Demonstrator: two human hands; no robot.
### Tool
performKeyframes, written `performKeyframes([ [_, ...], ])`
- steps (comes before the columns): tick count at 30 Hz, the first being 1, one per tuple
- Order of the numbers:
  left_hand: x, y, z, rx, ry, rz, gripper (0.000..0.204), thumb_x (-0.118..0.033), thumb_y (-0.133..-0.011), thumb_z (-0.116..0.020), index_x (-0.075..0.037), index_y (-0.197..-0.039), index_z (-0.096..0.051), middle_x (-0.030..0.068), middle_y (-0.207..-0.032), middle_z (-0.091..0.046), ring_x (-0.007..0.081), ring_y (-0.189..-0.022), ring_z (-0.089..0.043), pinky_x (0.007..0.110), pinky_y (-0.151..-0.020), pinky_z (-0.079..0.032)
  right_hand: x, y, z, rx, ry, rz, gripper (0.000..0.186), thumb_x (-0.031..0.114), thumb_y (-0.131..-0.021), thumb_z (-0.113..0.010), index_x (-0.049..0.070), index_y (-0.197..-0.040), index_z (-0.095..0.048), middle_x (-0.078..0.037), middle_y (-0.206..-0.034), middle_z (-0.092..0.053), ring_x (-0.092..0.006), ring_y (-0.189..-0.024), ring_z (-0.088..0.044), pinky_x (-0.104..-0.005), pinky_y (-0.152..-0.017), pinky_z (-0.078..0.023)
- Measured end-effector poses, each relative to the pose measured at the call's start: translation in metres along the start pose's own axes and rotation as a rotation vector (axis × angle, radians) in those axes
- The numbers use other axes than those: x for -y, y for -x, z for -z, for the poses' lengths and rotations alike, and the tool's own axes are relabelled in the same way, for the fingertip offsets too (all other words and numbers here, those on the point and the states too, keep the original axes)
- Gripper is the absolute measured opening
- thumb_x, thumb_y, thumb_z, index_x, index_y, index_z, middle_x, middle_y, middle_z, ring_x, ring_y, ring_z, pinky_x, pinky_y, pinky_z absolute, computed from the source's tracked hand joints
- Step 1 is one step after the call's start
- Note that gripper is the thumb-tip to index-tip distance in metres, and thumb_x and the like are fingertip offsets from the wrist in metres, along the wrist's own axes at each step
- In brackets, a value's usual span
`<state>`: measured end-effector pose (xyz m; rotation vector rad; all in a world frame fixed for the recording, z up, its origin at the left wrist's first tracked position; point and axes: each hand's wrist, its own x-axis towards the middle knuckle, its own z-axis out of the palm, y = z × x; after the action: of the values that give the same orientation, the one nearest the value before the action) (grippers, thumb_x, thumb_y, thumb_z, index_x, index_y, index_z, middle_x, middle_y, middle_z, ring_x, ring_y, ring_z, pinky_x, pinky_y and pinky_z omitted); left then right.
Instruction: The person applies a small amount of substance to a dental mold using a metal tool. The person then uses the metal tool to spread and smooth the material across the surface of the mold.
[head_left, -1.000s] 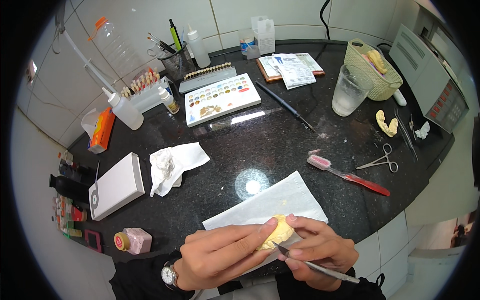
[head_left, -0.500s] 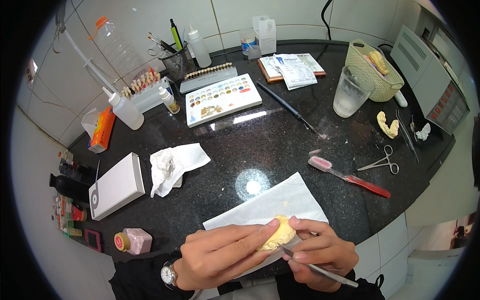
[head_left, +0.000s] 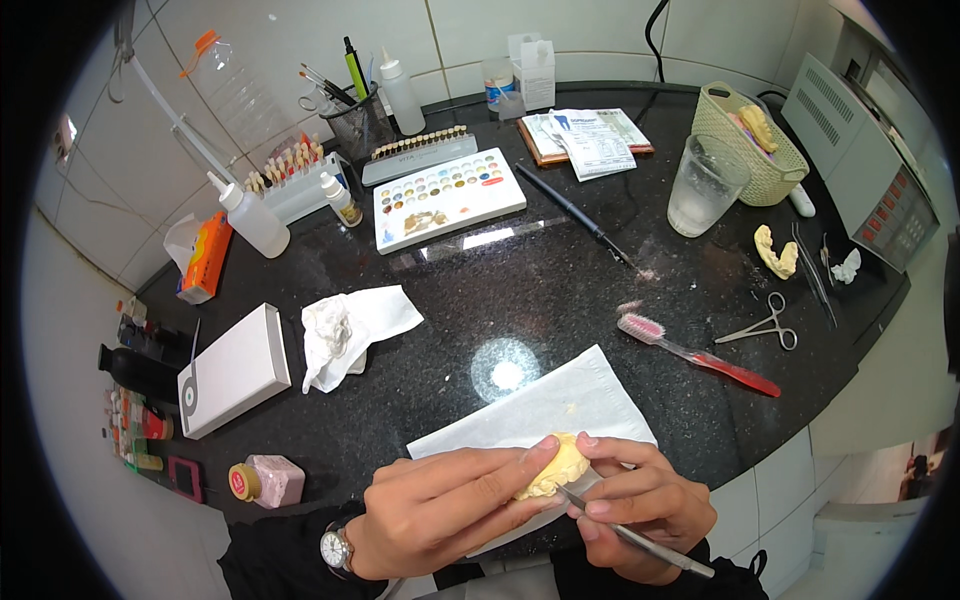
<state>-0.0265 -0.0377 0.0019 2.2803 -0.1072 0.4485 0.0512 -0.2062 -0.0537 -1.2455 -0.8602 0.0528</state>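
A pale yellow dental cast (head_left: 562, 467) is pinched in my left hand (head_left: 445, 508), thumb on top and fingers below. My right hand (head_left: 645, 508) grips a slim metal carving knife (head_left: 650, 546) like a pen, and its tip touches the lower edge of the cast. The right thumb or finger also rests against the cast's upper right side. Under both hands lies a white paper sheet (head_left: 560, 400) with a few yellow crumbs on it. My fingers hide part of the cast and of the knife.
To the right are a red toothbrush (head_left: 700, 356), hemostat scissors (head_left: 765, 325), another cast (head_left: 775, 254) and a cloudy cup (head_left: 705, 190). Crumpled tissue (head_left: 345, 330), a white box (head_left: 235, 372) and a pink powder jar (head_left: 272, 481) lie left. Behind are a paint palette (head_left: 450, 200) and a brush (head_left: 580, 215).
The cast has tilted slightly in my fingers. Both hands keep nearly the same place, with the knife tip still at the cast's lower edge.
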Motion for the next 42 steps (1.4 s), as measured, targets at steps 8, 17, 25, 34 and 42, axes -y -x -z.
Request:
performKeyframes([
  [8, 0.0028, 0.0017, -0.0010, -0.003, -0.035, -0.027, 0.044, -0.011, -0.067, -0.079, -0.003, -0.108, -0.066, 0.0138, -0.087, -0.069, 0.0205, -0.072, -0.069, 0.025, -0.058, -0.054, 0.0015, -0.0020, 0.0021, 0.026, -0.012, -0.024, 0.017, -0.003, -0.071, -0.069, 0.001, -0.086, -0.061, -0.016, -0.079, -0.066, -0.0351, -0.107, -0.057, -0.0460, -0.086, -0.053],
  [17, -0.0023, 0.0008, 0.0008, 0.004, -0.058, -0.029, 0.043, -0.010, -0.068, -0.079, -0.002, -0.108, -0.066, 0.0137, -0.087, -0.069, 0.0199, -0.072, -0.069, 0.025, -0.057, -0.054, 0.0037, 0.0032, -0.0002, -0.058, -0.156, -0.063, 0.014, -0.003, -0.074, -0.065, -0.002, -0.086, -0.057, -0.020, -0.079, -0.065, -0.0335, -0.107, -0.058, -0.0456, -0.085, -0.053],
  [25, 0.0028, 0.0014, -0.0041, -0.048, -0.073, -0.077, 0.043, -0.010, -0.067, -0.080, -0.002, -0.107, -0.066, 0.0139, -0.084, -0.068, 0.0195, -0.069, -0.068, 0.024, -0.055, -0.053, 0.0021, 0.0030, -0.0027, -0.039, -0.077, -0.031, 0.012, -0.001, -0.078, -0.063, -0.002, -0.087, -0.054, -0.020, -0.078, -0.064, -0.0349, -0.109, -0.057, -0.0479, -0.088, -0.051],
  [34, -0.0010, 0.0012, -0.0010, -0.016, -0.074, -0.080, 0.042, -0.008, -0.067, -0.079, 0.000, -0.106, -0.066, 0.0154, -0.086, -0.068, 0.0203, -0.070, -0.069, 0.025, -0.056, -0.054, 0.0004, -0.0005, -0.0002, 0.006, -0.120, -0.023, 0.014, 0.003, -0.080, -0.066, 0.000, -0.088, -0.055, -0.019, -0.070, -0.064, -0.0324, -0.105, -0.059, -0.0504, -0.091, -0.048],
  [42, 0.0021, 0.0026, -0.0041, -0.027, -0.068, -0.110, 0.043, -0.007, -0.067, -0.080, 0.001, -0.106, -0.066, 0.0162, -0.087, -0.068, 0.0216, -0.071, -0.069, 0.025, -0.058, -0.055, 0.0024, 0.0031, -0.0048, -0.089, -0.107, -0.040, 0.015, 0.006, -0.080, -0.066, -0.001, -0.086, -0.055, -0.019, -0.074, -0.065, -0.0329, -0.104, -0.060, -0.0442, -0.085, -0.053],
])
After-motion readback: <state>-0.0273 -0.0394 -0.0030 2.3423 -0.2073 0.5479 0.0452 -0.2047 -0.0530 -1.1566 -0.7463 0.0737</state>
